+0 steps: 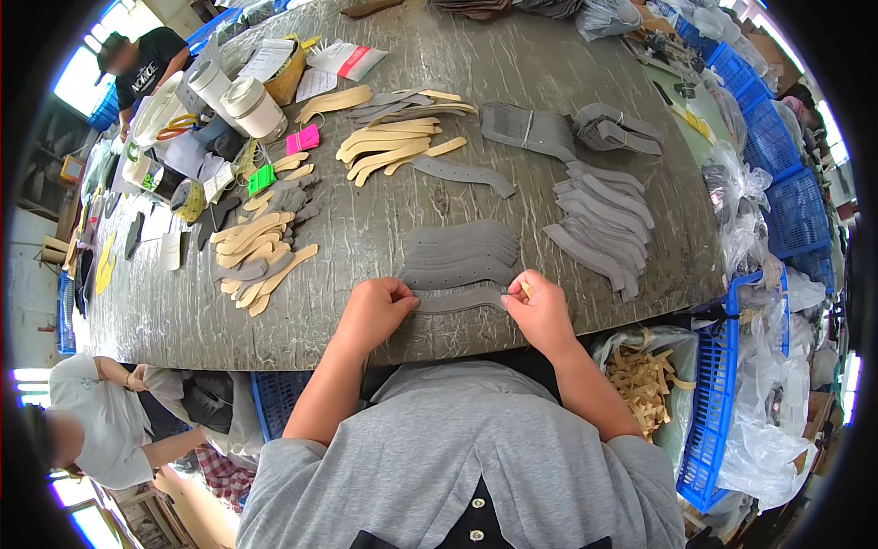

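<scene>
On my feed I can make out pale capital lettering [146,79] across a black T-shirt [165,48] at upper left; the white sheet's [268,59] print is too small to read.

A curved grey strip [462,299] lies at the near side of the tabletop, its long side running left to right. It is slim, flat and matt, with a gentle bow that lifts its middle slightly away from the wearer. The left hand [375,311] pinches its left end and the right hand [541,313] has its fingertips at the right end; a small tan piece [526,288] shows among the right fingers, too little of it visible to identify. Just beyond lies an overlapping row of matching grey strips [460,245], fanned so that mostly their edges show. The nearest of these carries a line of small dark holes along its length.
</scene>
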`<state>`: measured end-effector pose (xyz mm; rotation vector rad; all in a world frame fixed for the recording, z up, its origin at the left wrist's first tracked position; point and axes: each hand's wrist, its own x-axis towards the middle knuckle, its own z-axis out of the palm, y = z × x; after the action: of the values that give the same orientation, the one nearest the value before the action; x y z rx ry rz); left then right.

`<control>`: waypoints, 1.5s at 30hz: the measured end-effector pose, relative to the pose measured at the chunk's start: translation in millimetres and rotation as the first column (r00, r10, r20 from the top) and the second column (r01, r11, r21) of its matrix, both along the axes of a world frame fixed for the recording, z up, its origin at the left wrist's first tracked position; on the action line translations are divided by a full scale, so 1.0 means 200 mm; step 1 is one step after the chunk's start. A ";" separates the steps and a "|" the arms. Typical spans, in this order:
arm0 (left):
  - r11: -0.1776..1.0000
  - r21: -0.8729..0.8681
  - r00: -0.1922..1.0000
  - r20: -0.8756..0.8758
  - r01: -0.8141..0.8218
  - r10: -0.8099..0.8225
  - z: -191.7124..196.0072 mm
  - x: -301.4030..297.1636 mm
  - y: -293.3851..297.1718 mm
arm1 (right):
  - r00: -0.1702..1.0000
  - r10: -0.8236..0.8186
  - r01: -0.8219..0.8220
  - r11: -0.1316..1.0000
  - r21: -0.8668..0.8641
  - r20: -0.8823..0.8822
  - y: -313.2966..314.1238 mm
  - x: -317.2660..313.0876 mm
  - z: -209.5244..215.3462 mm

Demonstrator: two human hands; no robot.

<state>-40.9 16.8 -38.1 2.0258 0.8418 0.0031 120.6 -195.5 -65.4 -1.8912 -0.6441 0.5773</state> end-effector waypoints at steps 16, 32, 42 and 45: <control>0.962 0.249 0.989 0.072 0.109 -0.131 -0.03 0.00 0.00 | 0.621 0.415 -0.216 0.906 -0.363 0.665 0.01 -0.09 0.03; 0.916 -0.394 0.887 0.446 0.075 0.120 0.03 0.08 -0.12 | 0.716 0.039 0.289 0.892 -0.347 0.697 -0.22 0.27 0.27; 0.843 0.462 0.675 0.532 0.275 -0.511 0.21 0.22 -0.25 | 0.918 0.299 -0.355 0.913 0.200 0.262 0.15 -0.17 0.33; 0.843 0.460 0.671 0.535 0.278 -0.513 0.19 0.21 -0.24 | 0.909 0.361 -0.399 0.899 0.182 0.208 0.16 -0.17 0.32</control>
<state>1.4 -30.2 -0.4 2.2713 -0.0770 0.6090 87.4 -163.2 -1.2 -1.6215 -1.1617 0.5669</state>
